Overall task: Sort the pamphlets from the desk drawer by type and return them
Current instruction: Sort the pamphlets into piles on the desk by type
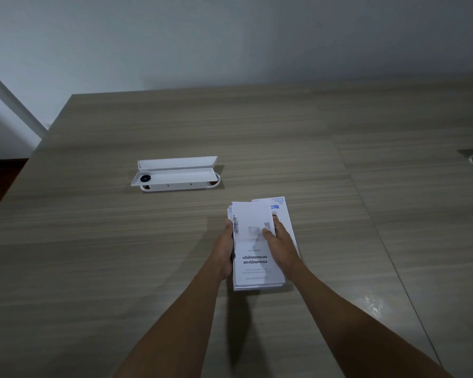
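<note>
Your left hand (225,248) and right hand (280,241) each grip a white printed pamphlet stack (253,257); open white hinged box (175,174) on the grey wood-grain table (120,241) holds a black disc (145,178).

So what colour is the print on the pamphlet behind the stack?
Blue on white, head view.
</note>
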Demonstrator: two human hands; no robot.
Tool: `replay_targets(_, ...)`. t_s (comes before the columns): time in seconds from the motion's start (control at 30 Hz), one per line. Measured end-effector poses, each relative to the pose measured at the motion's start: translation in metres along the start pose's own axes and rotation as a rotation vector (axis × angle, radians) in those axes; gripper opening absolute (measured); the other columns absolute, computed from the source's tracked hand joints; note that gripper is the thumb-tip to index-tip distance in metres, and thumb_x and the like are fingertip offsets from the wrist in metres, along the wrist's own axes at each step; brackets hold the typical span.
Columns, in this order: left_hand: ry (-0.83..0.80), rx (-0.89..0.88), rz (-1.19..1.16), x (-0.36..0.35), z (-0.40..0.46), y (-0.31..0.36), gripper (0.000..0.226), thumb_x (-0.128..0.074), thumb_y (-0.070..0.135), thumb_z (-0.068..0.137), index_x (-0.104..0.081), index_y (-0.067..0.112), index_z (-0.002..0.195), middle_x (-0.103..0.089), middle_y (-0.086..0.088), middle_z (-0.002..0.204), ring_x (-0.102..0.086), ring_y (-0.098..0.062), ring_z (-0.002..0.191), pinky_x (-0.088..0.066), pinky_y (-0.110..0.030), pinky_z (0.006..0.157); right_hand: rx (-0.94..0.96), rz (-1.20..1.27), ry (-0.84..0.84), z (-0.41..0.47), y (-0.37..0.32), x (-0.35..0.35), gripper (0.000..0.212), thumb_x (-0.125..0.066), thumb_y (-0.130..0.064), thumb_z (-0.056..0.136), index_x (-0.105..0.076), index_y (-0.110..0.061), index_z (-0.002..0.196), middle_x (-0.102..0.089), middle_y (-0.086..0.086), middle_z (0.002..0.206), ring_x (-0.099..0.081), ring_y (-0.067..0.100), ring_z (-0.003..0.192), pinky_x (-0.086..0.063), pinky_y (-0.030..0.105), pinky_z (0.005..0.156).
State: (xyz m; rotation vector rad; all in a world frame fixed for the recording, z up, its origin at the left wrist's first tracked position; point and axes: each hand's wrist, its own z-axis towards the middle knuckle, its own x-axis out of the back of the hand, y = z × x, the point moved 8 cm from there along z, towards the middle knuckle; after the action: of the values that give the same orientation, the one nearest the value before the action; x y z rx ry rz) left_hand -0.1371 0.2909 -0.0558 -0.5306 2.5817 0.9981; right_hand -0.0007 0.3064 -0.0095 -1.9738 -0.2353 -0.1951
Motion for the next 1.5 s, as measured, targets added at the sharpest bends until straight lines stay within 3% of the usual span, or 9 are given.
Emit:
replay_targets(0.1,-0.019,0.007,-0.027,0.000,-0.001,-0.003,0.069,-0.029,0.066,0.102,-0.067,0.016,0.133,-0.071,-0.019,0.130,-0.075,-0.035,0.104,-0.060,-0.044,0.086,-0.011,-0.030,-0.016,0.000,0.001,0.000,0.060,-0.048,-0.035,0.095,-0.031,-0.033,0.153,-0.046,-0.008,0.150,-0.049,0.019,0.132,-0.037,0.044,0.114)
replay_targets(0.2,-0.032,0.006,-0.046,0.000,-0.002,-0.003,0.069,-0.034,0.066,0.101,-0.064,0.017,0.138,-0.070,-0.019,0.133,-0.070,-0.039,0.116,-0.058,-0.047,0.092,-0.020,-0.035,-0.014,-0.001,-0.001,0.001,0.055,-0.047,-0.028,0.100,-0.032,-0.030,0.153,-0.050,-0.010,0.141,-0.053,0.018,0.125,-0.041,0.035,0.105)
replay_targets(0.4,-0.014,-0.009,-0.036,0.006,0.002,-0.005,0.063,-0.045,0.062,0.100,-0.063,0.016,0.140,-0.069,-0.019,0.135,-0.065,-0.041,0.124,-0.055,-0.054,0.101,-0.025,-0.050,-0.010,-0.006,-0.006,0.004,0.051,-0.046,-0.024,0.102,-0.034,-0.022,0.151,-0.051,-0.002,0.142,-0.054,0.018,0.120,-0.041,0.030,0.092)
replay_targets(0.67,0.058,0.009,-0.097,0.013,0.003,-0.010,0.061,-0.041,0.060,0.102,-0.067,0.015,0.132,-0.071,-0.021,0.129,-0.066,-0.044,0.121,-0.057,-0.051,0.093,-0.013,-0.099,-0.047,-0.008,-0.014,0.007,0.047,-0.048,-0.024,0.102,-0.039,-0.023,0.148,-0.055,-0.006,0.137,-0.059,0.017,0.114,-0.045,0.029,0.085)
replay_targets(0.83,0.168,-0.035,-0.005,0.028,0.006,-0.009,0.049,-0.048,0.051,0.103,-0.072,0.013,0.124,-0.077,-0.018,0.117,-0.073,-0.041,0.108,-0.059,-0.052,0.093,-0.023,-0.083,-0.010,-0.011,-0.015,0.014,0.041,-0.050,-0.019,0.101,-0.044,-0.019,0.141,-0.057,-0.001,0.133,-0.060,0.021,0.115,-0.050,0.038,0.095)
replay_targets(1.03,0.277,-0.086,0.068,0.042,0.011,-0.009,0.046,-0.051,0.047,0.103,-0.072,0.011,0.122,-0.078,-0.017,0.114,-0.075,-0.036,0.103,-0.057,-0.056,0.099,-0.032,-0.088,0.012,-0.014,-0.016,0.017,0.033,-0.049,-0.017,0.100,-0.047,-0.017,0.133,-0.060,-0.004,0.112,-0.063,0.018,0.099,-0.049,0.024,0.067)
replay_targets(1.17,0.310,-0.096,0.081,0.044,0.007,-0.006,0.045,-0.054,0.047,0.102,-0.074,0.011,0.120,-0.077,-0.016,0.115,-0.074,-0.036,0.106,-0.057,-0.055,0.099,-0.040,-0.107,0.015,-0.015,-0.015,0.018,0.033,-0.049,-0.015,0.100,-0.047,-0.014,0.133,-0.061,-0.001,0.114,-0.061,0.019,0.101,-0.046,0.024,0.067)
replay_targets(1.33,0.321,-0.113,0.078,0.045,-0.001,-0.004,0.047,-0.055,0.047,0.102,-0.073,0.007,0.120,-0.076,-0.016,0.118,-0.072,-0.036,0.110,-0.054,-0.055,0.103,-0.077,-0.109,0.028,-0.014,-0.012,0.020,0.032,-0.051,-0.014,0.098,-0.046,-0.013,0.130,-0.063,0.006,0.120,-0.064,0.027,0.107,-0.052,0.038,0.086)
replay_targets(1.5,0.324,-0.122,0.083,0.057,0.000,-0.003,0.052,-0.059,0.050,0.099,-0.070,0.008,0.127,-0.074,-0.016,0.124,-0.071,-0.035,0.114,-0.052,-0.055,0.106,-0.113,-0.085,0.047,-0.012,-0.008,0.029,0.025,-0.052,-0.014,0.095,-0.048,-0.012,0.119,-0.064,0.011,0.115,-0.065,0.029,0.104,-0.053,0.042,0.088)
